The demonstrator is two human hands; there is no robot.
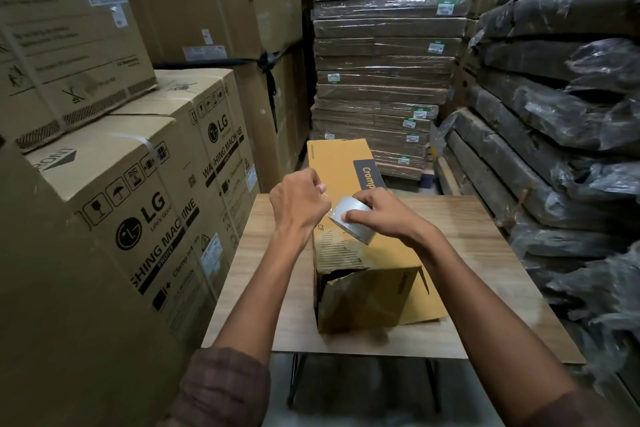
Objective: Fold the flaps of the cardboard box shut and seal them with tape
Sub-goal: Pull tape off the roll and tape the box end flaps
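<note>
A long yellow cardboard box [341, 163] lies lengthwise on a small wooden table [485, 274]. Its near end has torn, crumpled flaps [360, 298] folded partly inward, with a dark gap at the top left. My right hand [381, 215] grips a roll of clear tape [353, 222] just above the box top. My left hand [298, 204] is held beside the roll with fingers curled, pinching what looks like the tape's free end, though the clear strip is hard to see.
Large washing-machine cartons [138, 218] stand close on the left. A stack of wrapped flat cardboard packs [384, 80] rises behind the table. Plastic-wrapped dark bundles [561, 114] are piled along the right. The table's black legs [294, 381] show below its front edge.
</note>
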